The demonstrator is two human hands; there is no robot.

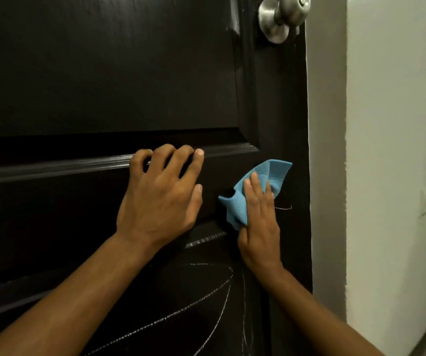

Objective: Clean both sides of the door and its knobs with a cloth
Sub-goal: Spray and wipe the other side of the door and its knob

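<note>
Round brushed-metal knob (284,16) is cut off up top, right hand (258,219) lies flat, pressing a crumpled blue cloth (260,181) on the dark panelled wooden door (104,73), left hand (160,191) has curled fingertips hooked on its moulding, white wall (392,150) beside.

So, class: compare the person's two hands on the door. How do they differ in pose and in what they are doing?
The left hand is bare and holds nothing; the right hand presses a blue cloth against the door. The left hand's fingers curl over the raised moulding; the right hand's fingers lie straight. The left hand sits nearer the middle of the door, the right nearer its edge. Both touch the door below the knob.
</note>
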